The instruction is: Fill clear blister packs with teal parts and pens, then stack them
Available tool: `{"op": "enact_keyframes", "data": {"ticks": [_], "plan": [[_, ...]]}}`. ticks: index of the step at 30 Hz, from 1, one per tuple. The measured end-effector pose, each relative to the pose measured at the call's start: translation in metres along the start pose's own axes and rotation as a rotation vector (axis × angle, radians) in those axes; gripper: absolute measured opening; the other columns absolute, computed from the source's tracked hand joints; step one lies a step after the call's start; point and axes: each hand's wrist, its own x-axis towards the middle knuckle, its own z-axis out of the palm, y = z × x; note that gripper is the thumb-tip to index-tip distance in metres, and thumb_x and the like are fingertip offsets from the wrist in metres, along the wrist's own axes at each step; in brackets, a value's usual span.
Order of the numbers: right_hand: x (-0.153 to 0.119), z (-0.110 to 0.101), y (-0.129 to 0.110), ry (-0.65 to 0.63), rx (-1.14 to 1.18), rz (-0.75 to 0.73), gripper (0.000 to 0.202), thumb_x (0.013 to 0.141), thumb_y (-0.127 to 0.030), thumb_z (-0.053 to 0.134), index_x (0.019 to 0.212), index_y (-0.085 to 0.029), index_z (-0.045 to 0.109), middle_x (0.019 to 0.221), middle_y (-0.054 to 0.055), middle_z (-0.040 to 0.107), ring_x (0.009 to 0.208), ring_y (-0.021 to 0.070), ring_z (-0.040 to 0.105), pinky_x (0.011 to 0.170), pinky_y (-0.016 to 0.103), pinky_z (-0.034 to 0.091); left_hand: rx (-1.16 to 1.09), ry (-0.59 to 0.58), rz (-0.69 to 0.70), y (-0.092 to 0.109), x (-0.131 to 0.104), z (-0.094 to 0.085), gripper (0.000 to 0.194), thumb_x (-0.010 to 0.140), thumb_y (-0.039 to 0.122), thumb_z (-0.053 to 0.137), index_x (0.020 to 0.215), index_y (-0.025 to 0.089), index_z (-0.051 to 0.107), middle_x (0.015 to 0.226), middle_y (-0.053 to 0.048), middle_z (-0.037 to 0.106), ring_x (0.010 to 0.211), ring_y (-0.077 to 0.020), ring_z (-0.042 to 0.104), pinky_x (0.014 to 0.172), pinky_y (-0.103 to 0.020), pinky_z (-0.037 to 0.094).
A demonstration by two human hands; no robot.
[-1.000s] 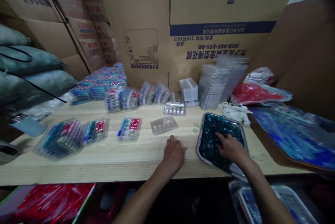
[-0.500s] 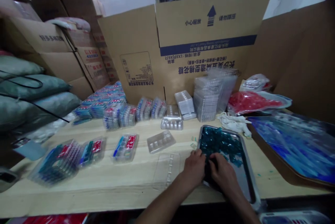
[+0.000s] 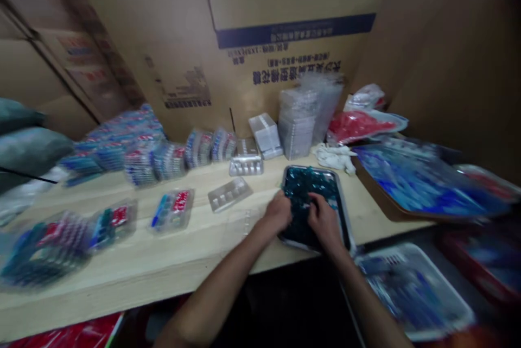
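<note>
A metal tray (image 3: 345, 223) lies near the table's front edge, holding a heap of dark teal wrapped pieces (image 3: 303, 182). My left hand (image 3: 280, 209) is at the tray's left rim with its fingers curled in; what it holds, if anything, is hidden. Over the middle of the tray, my right hand (image 3: 321, 215) has thumb and fingers pinched together at the teal pieces, and what is between them is too small to make out. Left of the tray lie a clear plastic sheet (image 3: 234, 234) and an empty moulded plastic tray (image 3: 230, 194).
Filled packs (image 3: 173, 210) and a stack of them (image 3: 52, 247) lie left. Behind stand clear trays (image 3: 299, 120), a white glove (image 3: 336, 157), a red bag (image 3: 362, 124) and a large carton (image 3: 244, 82). At right are a box of blue packets (image 3: 423, 179) and a white bin (image 3: 464, 310).
The view has tilted down and turned right, showing the white bin fully. My hands have moved apart, the left to the tray's left rim, the right over its middle.
</note>
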Motion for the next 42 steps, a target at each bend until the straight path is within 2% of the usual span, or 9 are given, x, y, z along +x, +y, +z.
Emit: {"op": "enact_keyframes", "data": {"ticks": [6, 11, 14, 20, 24, 29, 32, 39, 42], "plan": [[0.008, -0.008, -0.001, 0.009, 0.046, 0.081, 0.035, 0.087, -0.029, 0.041, 0.11, -0.014, 0.063, 0.099, 0.012, 0.068, 0.091, 0.0239, 0.061, 0.085, 0.038, 0.048, -0.115, -0.013, -0.025, -0.006, 0.02, 0.001, 0.014, 0.06, 0.011, 0.068, 0.069, 0.019, 0.062, 0.064, 0.001, 0.059, 0.069, -0.0179, 0.058, 0.068, -0.029, 0.044], [0.009, -0.014, 0.0, -0.06, -0.032, 0.064, 0.044, 0.083, -0.019, 0.043, 0.122, -0.019, 0.062, 0.108, 0.011, 0.065, 0.099, 0.0242, 0.059, 0.09, 0.04, 0.046, -0.792, 0.036, -0.083, -0.011, 0.015, -0.006, 0.028, 0.057, 0.023, 0.077, 0.079, 0.016, 0.061, 0.06, 0.003, 0.059, 0.054, -0.0104, 0.054, 0.055, -0.022, 0.04], [0.008, -0.013, -0.01, -0.071, -0.144, 0.043, 0.045, 0.083, -0.019, 0.047, 0.125, -0.02, 0.062, 0.118, 0.013, 0.061, 0.111, 0.0272, 0.054, 0.094, 0.043, 0.042, -0.909, 0.015, -0.109, -0.009, 0.008, -0.012, 0.034, 0.054, 0.023, 0.082, 0.081, 0.014, 0.063, 0.061, 0.003, 0.062, 0.054, -0.0098, 0.056, 0.057, -0.022, 0.042], [0.012, 0.001, -0.031, -0.265, 0.338, 0.055, 0.025, 0.086, -0.035, 0.048, 0.101, -0.019, 0.061, 0.085, 0.002, 0.066, 0.076, 0.0172, 0.059, 0.071, 0.03, 0.048, -0.97, -0.081, -0.122, 0.0, -0.011, -0.021, 0.043, 0.061, 0.027, 0.081, 0.099, 0.013, 0.067, 0.073, -0.002, 0.069, 0.066, -0.0128, 0.064, 0.069, -0.026, 0.049], [0.009, 0.011, -0.037, -0.263, 0.427, 0.083, 0.017, 0.084, -0.038, 0.05, 0.085, -0.021, 0.055, 0.072, -0.002, 0.061, 0.065, 0.0148, 0.056, 0.061, 0.025, 0.043, -0.889, -0.049, -0.11, -0.002, -0.023, -0.022, 0.039, 0.069, 0.033, 0.075, 0.102, 0.013, 0.071, 0.082, -0.005, 0.07, 0.071, -0.0138, 0.062, 0.07, -0.027, 0.049], [-0.001, 0.008, -0.051, -0.288, 0.167, -0.021, 0.008, 0.08, -0.024, 0.051, 0.086, -0.022, 0.055, 0.072, -0.002, 0.062, 0.067, 0.0161, 0.057, 0.064, 0.026, 0.041, -0.359, 0.227, 0.132, -0.01, -0.046, -0.025, 0.024, 0.074, 0.022, 0.068, 0.097, 0.019, 0.075, 0.083, -0.004, 0.064, 0.071, -0.0144, 0.057, 0.068, -0.026, 0.046], [-0.007, 0.007, -0.058, -0.342, 0.111, -0.062, 0.007, 0.08, -0.021, 0.049, 0.085, -0.023, 0.054, 0.073, -0.002, 0.062, 0.068, 0.0162, 0.058, 0.065, 0.026, 0.04, -0.176, 0.261, 0.191, -0.013, -0.063, -0.028, 0.028, 0.079, 0.017, 0.06, 0.102, 0.022, 0.075, 0.086, -0.004, 0.067, 0.078, -0.0173, 0.06, 0.077, -0.03, 0.047], [-0.034, 0.018, -0.07, -0.405, -0.07, -0.174, 0.013, 0.078, -0.012, 0.047, 0.084, -0.021, 0.055, 0.078, 0.004, 0.065, 0.074, 0.0193, 0.059, 0.068, 0.028, 0.039, -0.854, 0.199, -0.143, -0.029, -0.094, -0.013, 0.021, 0.074, 0.034, 0.074, 0.084, 0.016, 0.072, 0.076, -0.003, 0.071, 0.068, -0.0139, 0.062, 0.068, -0.026, 0.049], [-0.041, 0.021, -0.073, -0.44, -0.035, -0.259, 0.012, 0.081, -0.014, 0.048, 0.086, -0.02, 0.056, 0.081, 0.004, 0.064, 0.078, 0.0196, 0.059, 0.07, 0.028, 0.04, -1.009, 0.16, -0.248, -0.042, -0.1, -0.023, 0.028, 0.064, 0.035, 0.083, 0.077, 0.014, 0.069, 0.073, -0.003, 0.07, 0.065, -0.0129, 0.063, 0.067, -0.026, 0.05]]}}
